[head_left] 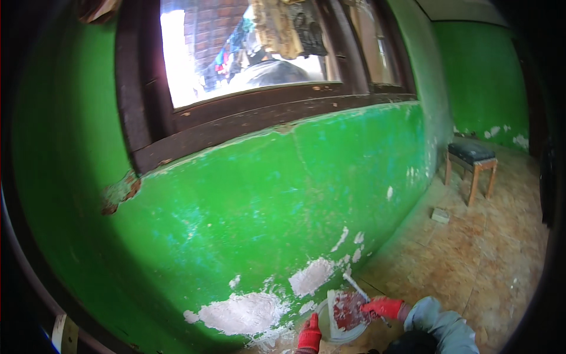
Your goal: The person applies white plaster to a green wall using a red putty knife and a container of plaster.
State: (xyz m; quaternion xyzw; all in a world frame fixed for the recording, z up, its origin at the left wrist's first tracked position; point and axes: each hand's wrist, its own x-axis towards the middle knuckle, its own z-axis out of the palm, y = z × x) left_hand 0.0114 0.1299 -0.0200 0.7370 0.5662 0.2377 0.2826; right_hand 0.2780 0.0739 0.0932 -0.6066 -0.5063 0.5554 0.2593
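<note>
My right hand, in a red glove, is closed around a thin whitish stick that slants up toward the wall. Just beside its fingers is a flat reddish piece smeared with white, with a pale strip along its left edge; its exact kind is unclear. Below that piece stands a round whitish bucket, partly covered by it. At the bucket's left side my left hand, also red-gloved, appears closed on the rim, its thumb side uppermost; the fingertips are hidden.
A green wall with white filler patches rises in front, below a brown-framed window. Broken plaster shows at the window's lower left corner. A stool and a pale block stand on the tiled floor to the right.
</note>
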